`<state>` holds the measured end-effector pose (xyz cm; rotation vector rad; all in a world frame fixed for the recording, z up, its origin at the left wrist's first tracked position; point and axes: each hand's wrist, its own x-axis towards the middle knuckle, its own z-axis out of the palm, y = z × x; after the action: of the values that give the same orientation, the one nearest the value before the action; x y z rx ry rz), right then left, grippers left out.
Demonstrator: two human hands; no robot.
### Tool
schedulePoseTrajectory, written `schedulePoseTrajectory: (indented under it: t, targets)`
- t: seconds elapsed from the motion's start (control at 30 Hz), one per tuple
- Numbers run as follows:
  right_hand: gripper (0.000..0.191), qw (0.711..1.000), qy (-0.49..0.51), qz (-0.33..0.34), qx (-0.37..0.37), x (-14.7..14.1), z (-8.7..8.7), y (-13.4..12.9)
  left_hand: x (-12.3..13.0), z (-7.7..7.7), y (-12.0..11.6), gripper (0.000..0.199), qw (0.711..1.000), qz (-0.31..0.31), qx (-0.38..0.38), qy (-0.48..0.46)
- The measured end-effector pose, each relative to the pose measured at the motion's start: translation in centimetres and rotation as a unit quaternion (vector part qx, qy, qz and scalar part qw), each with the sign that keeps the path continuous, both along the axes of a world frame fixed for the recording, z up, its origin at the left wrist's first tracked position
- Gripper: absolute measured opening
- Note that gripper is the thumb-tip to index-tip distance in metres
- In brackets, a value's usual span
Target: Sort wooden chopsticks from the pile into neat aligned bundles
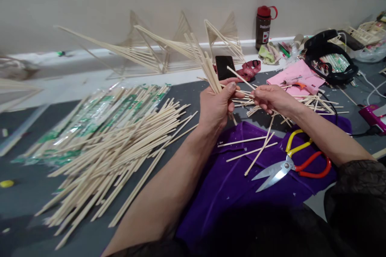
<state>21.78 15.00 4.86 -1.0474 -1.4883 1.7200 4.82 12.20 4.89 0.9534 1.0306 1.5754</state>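
My left hand (217,102) is closed round a bundle of pale wooden sticks (208,70), which stand up at a tilt from the fist. Close beside it, my right hand (269,98) pinches a single wooden stick (240,77) that points up and to the left. Below the hands, several loose sticks (251,141) lie on a purple cloth (208,209). Scissors (286,164) with one yellow and one red handle rest on the cloth, blades parted. Behind my right hand lies a heap of short sticks (313,102).
A large pile of sticks (120,152) and plastic-wrapped stick packs (87,118) cover the left. Stick frames (150,46) lean on the wall. Behind are a phone (224,66), a bottle (263,28), pink paper (279,75) and a black headset-like object (324,76). A magenta device (370,118) stands right.
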Motion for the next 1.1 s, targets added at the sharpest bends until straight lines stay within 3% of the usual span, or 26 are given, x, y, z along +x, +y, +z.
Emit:
schedulePoseTrajectory:
  t: [0.3,0.43,0.63,0.8,0.97,1.1]
  targets:
    - [0.015,0.978,-0.165,0.082,0.100,0.4,1.1,-0.7,0.1,0.0,-0.7,0.024,0.991,-0.081,-0.008,0.102]
    - [0.016,0.980,-0.166,0.052,0.099,0.1,1.1,-0.7,0.0,0.0,-0.7,0.025,0.990,-0.075,0.020,0.119]
    - [0.019,0.993,-0.108,0.004,0.044,0.0,-0.1,0.0,0.5,0.3,-1.5,0.023,0.970,-0.041,0.069,0.228]
    - [0.008,0.999,-0.015,-0.049,-0.008,0.7,-0.1,0.9,0.1,1.4,-1.0,0.018,0.993,-0.001,0.018,0.120]
    - [0.015,0.999,0.028,0.015,-0.012,0.7,0.1,0.5,0.0,1.1,-0.5,0.014,0.992,-0.046,-0.119,0.022]
    - [0.018,0.996,-0.046,0.082,0.001,-0.1,0.3,-0.7,0.7,0.1,-0.6,0.016,0.987,-0.098,-0.123,-0.019]
